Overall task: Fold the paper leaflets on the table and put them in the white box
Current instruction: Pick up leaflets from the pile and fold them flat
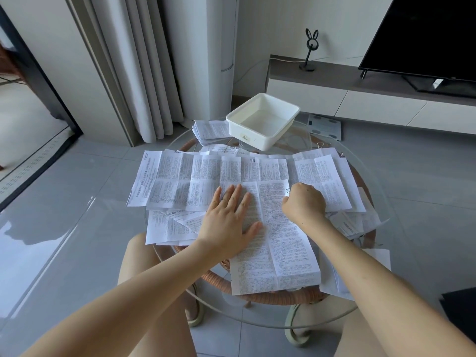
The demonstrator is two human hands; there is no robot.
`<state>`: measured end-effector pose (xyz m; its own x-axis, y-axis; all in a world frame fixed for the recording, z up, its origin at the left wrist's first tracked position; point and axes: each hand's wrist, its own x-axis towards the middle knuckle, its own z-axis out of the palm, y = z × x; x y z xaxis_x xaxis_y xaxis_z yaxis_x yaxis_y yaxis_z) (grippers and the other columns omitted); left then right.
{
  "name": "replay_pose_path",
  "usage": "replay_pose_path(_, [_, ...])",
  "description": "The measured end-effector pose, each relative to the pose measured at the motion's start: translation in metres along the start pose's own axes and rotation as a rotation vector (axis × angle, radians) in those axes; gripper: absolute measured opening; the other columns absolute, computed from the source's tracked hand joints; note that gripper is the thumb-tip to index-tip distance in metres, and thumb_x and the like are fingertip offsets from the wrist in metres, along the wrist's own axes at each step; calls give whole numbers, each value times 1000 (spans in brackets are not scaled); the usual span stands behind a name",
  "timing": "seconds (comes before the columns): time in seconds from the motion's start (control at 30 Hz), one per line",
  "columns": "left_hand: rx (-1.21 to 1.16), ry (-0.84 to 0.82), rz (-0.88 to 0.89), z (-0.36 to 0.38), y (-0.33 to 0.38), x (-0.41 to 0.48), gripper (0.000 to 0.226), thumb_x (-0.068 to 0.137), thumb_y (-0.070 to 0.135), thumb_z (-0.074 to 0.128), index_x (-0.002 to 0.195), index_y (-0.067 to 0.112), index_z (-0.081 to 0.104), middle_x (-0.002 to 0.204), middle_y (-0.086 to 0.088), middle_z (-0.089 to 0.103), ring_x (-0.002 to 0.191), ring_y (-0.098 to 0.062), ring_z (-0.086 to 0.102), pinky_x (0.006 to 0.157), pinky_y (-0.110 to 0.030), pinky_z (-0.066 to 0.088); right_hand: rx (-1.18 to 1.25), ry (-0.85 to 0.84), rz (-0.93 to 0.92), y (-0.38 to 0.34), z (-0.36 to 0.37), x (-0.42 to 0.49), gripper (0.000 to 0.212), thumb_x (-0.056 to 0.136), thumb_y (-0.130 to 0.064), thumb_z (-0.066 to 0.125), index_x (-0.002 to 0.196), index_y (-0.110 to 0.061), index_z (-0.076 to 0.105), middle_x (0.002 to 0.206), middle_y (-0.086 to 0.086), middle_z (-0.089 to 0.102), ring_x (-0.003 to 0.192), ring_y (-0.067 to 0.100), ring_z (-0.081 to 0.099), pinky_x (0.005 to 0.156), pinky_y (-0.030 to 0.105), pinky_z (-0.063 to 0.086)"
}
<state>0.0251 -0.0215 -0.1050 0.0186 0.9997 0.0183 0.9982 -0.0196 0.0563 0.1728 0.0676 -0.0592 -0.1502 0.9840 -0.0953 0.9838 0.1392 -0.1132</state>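
- the left hand (229, 215) lies flat, fingers straight and spread, pressing the left half of a long white printed paper leaflet (280, 243) on the round glass-topped rattan table (270, 313).
- the right hand (304, 202) is curled at the leaflet's far right corner, apparently pinching it.
- the leaflet's long axis runs away from the person, with both hands at its far end.
- the fold probably turns on that held corner, so the right hand leads.
- the empty white rectangular plastic box (237, 130) stands straight ahead at the table's far side, well apart from both hands.
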Motion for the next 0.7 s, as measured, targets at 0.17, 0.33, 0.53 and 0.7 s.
replay_pose_path(0.17, [13,-18,-8,0,0,-1,83,87,68,-2,152,18,-3,159,-6,-10,145,-18,-16,118,-41,-12,19,-14,16,-1,0,0,36,91,-9,53,60,-12,35,61,-1,40,58,18,43,49,25,30])
replay_pose_path(0.33, [46,-37,-1,-1,-1,-2,78,92,65,6,152,17,-3,159,-6,-9,145,-20,-15,117,-42,-13,-160,153,-154,-11,-11,-30,22,96,-22,50,113,-7,52,105,7,60,91,23,60,64,30,42])
replay_pose_path(0.53, [62,-57,-1,-2,0,-1,79,90,65,5,153,17,-2,159,-7,-8,146,-20,-13,117,-43,-13,-67,-4,-447,-7,18,-87,40,98,-33,45,128,-8,53,138,10,50,130,25,43,105,30,32])
replay_pose_path(0.7, [80,-57,1,-4,1,-2,76,92,64,8,153,17,0,160,-8,-6,146,-21,-10,117,-41,-15,12,36,-436,13,42,-114,50,82,-49,57,117,-13,67,126,14,61,118,29,58,100,45,41])
